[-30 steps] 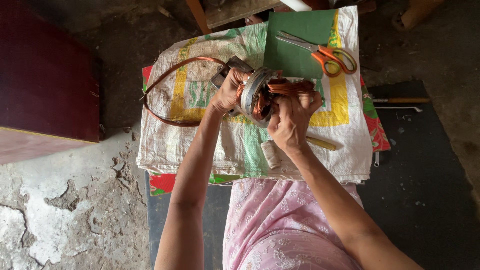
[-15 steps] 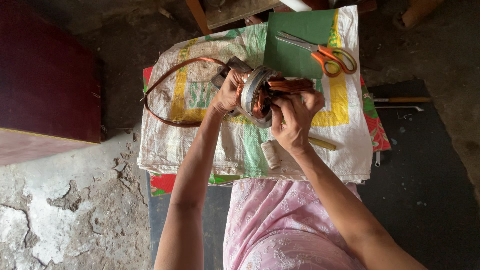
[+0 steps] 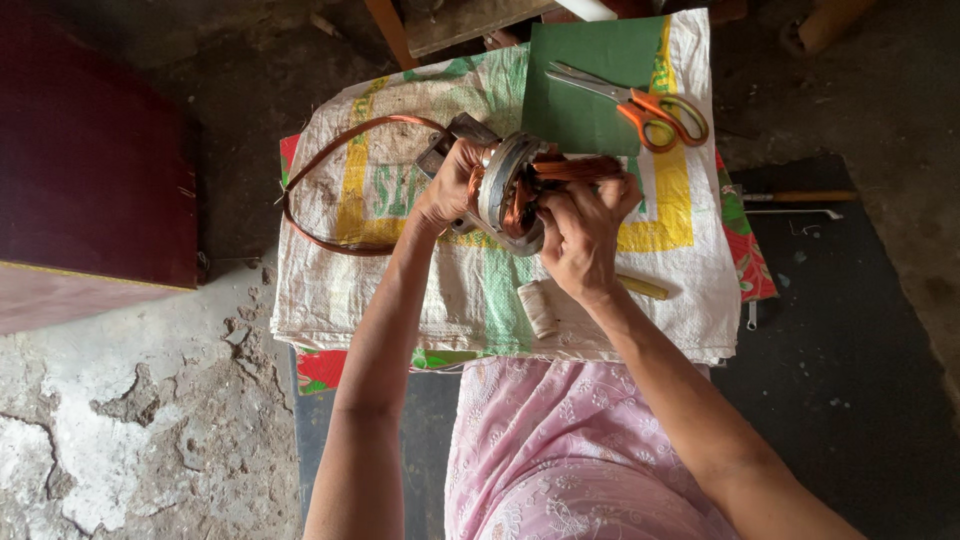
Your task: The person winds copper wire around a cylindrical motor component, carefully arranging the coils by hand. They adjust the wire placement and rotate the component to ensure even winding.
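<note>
Seen from above, over a lap in pink patterned cloth: a low tabletop covered with a white woven sack printed in green and yellow.

At the centre, a round metal motor stator packed with copper winding, raised just above the sack between two bare hands. Left hand wrapped around the stator's left rim, grip closed on it. Right hand curled against the right face, fingertips pressed into the copper coils, grip narrow and pinching at the wire; exactly which strand, impossible to tell. Both forearms reaching up from the bottom edge, elbows apart, wrists bent inward toward each other.

A long copper wire loop trailing from the stator, arching left across the sack. A pale thread spool lying just below the right wrist, beside a yellow stick. Orange-handled scissors resting on a green card sheet at the top.

Likely risks, as a judgement: thin enamelled wire kinked or scraped by hard pushing against the metal slot edges; the loose loop snagging on the sack; the spool nudged off by the wrist; the heavy stator slipping from a one-sided hold.
</note>
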